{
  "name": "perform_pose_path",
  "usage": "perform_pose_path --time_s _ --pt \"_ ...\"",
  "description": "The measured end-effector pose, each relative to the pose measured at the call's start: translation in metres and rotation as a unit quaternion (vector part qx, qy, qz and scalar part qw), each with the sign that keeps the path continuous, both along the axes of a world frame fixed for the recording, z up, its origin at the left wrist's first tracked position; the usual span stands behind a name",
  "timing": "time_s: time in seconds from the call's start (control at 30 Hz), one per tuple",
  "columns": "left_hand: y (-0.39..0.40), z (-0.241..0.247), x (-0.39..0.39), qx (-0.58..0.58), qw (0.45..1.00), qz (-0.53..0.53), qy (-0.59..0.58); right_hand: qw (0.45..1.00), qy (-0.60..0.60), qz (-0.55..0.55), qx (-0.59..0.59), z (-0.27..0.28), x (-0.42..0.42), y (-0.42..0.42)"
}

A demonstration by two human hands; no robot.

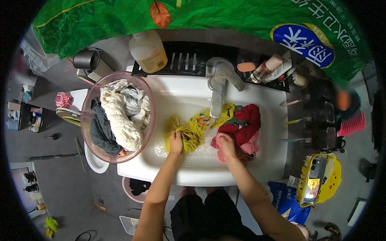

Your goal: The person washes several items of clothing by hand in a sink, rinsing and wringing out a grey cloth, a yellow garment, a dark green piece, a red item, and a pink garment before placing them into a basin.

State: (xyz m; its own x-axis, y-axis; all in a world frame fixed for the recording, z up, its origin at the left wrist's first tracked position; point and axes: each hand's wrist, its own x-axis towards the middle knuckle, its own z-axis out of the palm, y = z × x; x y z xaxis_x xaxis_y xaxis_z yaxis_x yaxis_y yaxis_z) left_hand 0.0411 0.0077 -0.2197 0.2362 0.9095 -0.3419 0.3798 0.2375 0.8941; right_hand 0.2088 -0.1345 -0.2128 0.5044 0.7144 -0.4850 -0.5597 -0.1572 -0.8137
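My left hand (176,143) grips the near left part of a wet mustard-yellow garment (193,137) with a printed patch, lying in a white washbasin (181,173). Water runs from the metal faucet (217,99) onto the cloth and foams around it. My right hand (226,146), blurred, is on a pink cloth (221,155) at the right of the basin; its fingertips are not clear enough to show a grip. Against that cloth lies a bunched dark red garment (248,123). A grey-green piece of cloth (239,120) shows between the red and yellow ones.
A clear pinkish basin (153,120) of white and dark grey laundry overlaps the washbasin's left rim. Behind the washbasin, a black shelf (199,61) holds a pump bottle (147,54) and a pink-capped bottle (267,69). A phone (315,180) sits in a yellow holder (331,180) at right.
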Motion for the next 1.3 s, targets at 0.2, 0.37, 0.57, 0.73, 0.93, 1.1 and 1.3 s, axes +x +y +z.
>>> perform_pose_path --time_s 0.2,0.37,0.57,0.73,0.93,1.1,1.3 --pt "-0.014 0.036 -0.007 -0.017 0.897 -0.404 0.180 0.959 -0.211 -0.027 -0.187 -0.103 -0.008 0.038" --pt "-0.003 0.056 0.024 0.041 0.903 -0.318 0.287 0.978 0.060 -0.011 -0.199 -0.042 -0.019 0.066" --pt "-0.003 -0.035 0.067 -0.008 0.995 -0.088 0.048 0.973 -0.008 0.171 -0.158 0.035 -0.035 0.033" --pt "-0.050 0.017 0.088 0.059 0.995 -0.052 -0.054 0.978 0.067 -0.087 -0.179 -0.013 0.000 0.027" --pt "-0.084 0.066 0.085 0.143 0.983 -0.080 -0.085 0.949 0.302 -0.083 -0.022 0.021 -0.003 0.060" --pt "-0.028 0.017 0.074 0.047 0.984 -0.138 0.099 0.965 0.112 -0.058 -0.231 0.002 -0.032 0.058" --pt "-0.016 0.010 0.037 0.081 0.990 0.114 -0.016 0.982 -0.099 -0.105 -0.121 0.027 -0.012 0.053"
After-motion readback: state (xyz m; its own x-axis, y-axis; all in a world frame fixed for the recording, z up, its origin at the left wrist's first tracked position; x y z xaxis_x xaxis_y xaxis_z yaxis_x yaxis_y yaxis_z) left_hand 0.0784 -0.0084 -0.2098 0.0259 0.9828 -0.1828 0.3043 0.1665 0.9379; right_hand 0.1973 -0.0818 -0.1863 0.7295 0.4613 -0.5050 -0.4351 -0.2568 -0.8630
